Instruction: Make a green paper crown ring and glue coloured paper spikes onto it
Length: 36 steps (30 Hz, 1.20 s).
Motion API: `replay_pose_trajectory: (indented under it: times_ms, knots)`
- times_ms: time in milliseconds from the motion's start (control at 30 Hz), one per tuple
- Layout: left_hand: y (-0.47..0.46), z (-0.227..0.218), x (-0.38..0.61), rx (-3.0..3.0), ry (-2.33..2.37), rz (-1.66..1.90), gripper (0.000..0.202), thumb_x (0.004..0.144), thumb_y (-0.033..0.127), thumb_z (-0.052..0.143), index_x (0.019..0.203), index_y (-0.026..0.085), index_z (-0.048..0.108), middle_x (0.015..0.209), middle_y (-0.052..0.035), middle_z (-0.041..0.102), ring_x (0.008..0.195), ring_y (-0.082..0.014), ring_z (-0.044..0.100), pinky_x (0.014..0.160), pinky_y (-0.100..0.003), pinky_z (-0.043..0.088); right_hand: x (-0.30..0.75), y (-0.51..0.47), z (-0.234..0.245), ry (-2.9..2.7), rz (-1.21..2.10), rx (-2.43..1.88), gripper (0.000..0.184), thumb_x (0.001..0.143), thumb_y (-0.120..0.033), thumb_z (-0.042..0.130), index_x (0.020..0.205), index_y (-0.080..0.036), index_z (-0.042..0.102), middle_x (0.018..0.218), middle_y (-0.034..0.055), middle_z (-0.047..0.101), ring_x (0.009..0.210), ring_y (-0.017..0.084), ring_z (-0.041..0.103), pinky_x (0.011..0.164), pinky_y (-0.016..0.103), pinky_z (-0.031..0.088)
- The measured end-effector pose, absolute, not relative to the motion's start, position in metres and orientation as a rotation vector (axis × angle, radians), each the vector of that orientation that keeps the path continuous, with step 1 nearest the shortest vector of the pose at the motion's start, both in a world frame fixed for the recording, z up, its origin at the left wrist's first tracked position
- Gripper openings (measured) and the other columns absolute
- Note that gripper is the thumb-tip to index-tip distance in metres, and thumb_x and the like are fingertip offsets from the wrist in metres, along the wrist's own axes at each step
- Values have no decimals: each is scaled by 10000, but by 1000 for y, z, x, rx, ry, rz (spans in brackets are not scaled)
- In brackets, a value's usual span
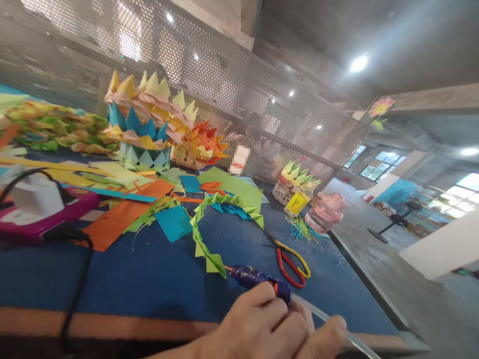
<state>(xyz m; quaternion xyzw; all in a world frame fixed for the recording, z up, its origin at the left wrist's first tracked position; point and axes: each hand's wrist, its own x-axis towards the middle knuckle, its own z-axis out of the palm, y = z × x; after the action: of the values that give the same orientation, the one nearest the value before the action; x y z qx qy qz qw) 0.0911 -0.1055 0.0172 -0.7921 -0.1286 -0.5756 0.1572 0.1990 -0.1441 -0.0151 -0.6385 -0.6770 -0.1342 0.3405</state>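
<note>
My left hand (262,319) comes in from the bottom edge, its fingers wrapped round a dark blue glue gun (249,276). A clear glue stick (352,339) runs out of the tool's back end, along my thumb. The copper-coloured nozzle meets or nearly meets the near end of a curved chain of folded green paper (202,248); I cannot tell if they touch. That chain lies on the blue table (149,284), open on its right side. Scissors (292,264) with one red and one yellow handle lie just beyond the glue gun. My right hand is out of view.
Folded-paper crowns (142,124) stand at the back left, near loose paper pieces (56,124) and orange strips (119,219). A magenta device (78,204) with a black cable (80,284) is left. A yellow-labelled jar (297,203) and pink container (325,212) stand right.
</note>
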Motion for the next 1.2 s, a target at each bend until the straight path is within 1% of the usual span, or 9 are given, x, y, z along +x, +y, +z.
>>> replay_pose_trajectory:
  times_ms: [33, 100, 200, 267, 400, 600, 767, 1033, 1200]
  knots:
    - [-103, 21, 79, -2321, -382, -1619, 190, 888, 101, 511, 772, 128, 659, 527, 47, 500, 467, -97, 379, 469, -275, 316, 205, -141, -15, -1815, -200, -1641, 307, 944, -245, 418, 775, -268, 673, 423, -30, 486, 370, 119, 499, 466, 252, 522]
    - [-94, 29, 52, -2399, -425, -1615, 154, 890, 165, 521, 921, 115, 663, 593, 23, 556, 532, -125, 441, 526, -301, 349, 215, -134, -15, -1901, 1, -1598, 249, 900, -344, 506, 782, -234, 696, 501, -6, 594, 439, 131, 560, 462, 223, 501]
    - [-70, 38, 12, -2739, -710, -1482, 88, 869, 195, 578, 821, 182, 651, 781, -6, 621, 744, -154, 551, 715, -311, 416, 227, -126, -16, -1932, 137, -1627, 254, 832, -402, 577, 750, -196, 702, 604, 0, 676, 530, 144, 612, 499, 197, 493]
    - [-53, 37, -8, -2996, -765, -1317, 115, 861, 162, 586, 780, 206, 654, 986, -10, 627, 925, -160, 576, 865, -310, 417, 230, -124, -16, -1943, 238, -1649, 263, 830, -410, 576, 782, -191, 712, 670, 3, 705, 590, 152, 633, 577, 202, 511]
    - [-31, 19, -26, -3239, -722, -1001, 142, 824, 129, 619, 836, 251, 691, 1177, -12, 587, 1097, -192, 549, 942, -308, 418, 229, -125, -15, -1946, 313, -1636, 273, 840, -410, 560, 853, -190, 722, 749, 18, 725, 656, 165, 647, 656, 217, 519]
    - [-23, -4, -23, -3210, -623, -1061, 164, 801, 62, 612, 808, 217, 662, 1045, -20, 660, 993, -178, 604, 873, -290, 444, 225, -126, -10, -1990, 273, -1608, 209, 843, -343, 561, 788, -193, 697, 701, 9, 702, 634, 164, 634, 619, 215, 500]
    - [-20, -7, -21, -3216, -567, -1103, 140, 835, 58, 569, 853, 192, 608, 880, -7, 677, 874, -155, 611, 813, -273, 431, 226, -126, -11, -1970, 322, -1623, 213, 850, -349, 556, 811, -184, 684, 749, 23, 713, 671, 175, 646, 669, 236, 520]
    - [-19, -19, -21, -3151, -540, -1140, 180, 890, 71, 483, 799, 188, 584, 807, 0, 667, 790, -143, 613, 767, -279, 415, 229, -126, -9, -1924, 519, -1659, 262, 860, -380, 561, 956, -189, 713, 846, 38, 738, 786, 205, 681, 748, 277, 537]
    - [-22, -23, -16, -3030, -552, -1196, 174, 932, 122, 458, 834, 185, 587, 840, -12, 667, 820, -149, 620, 790, -294, 422, 227, -125, -7, -1961, 378, -1659, 226, 857, -359, 566, 894, -179, 697, 799, 37, 721, 748, 200, 674, 722, 273, 535]
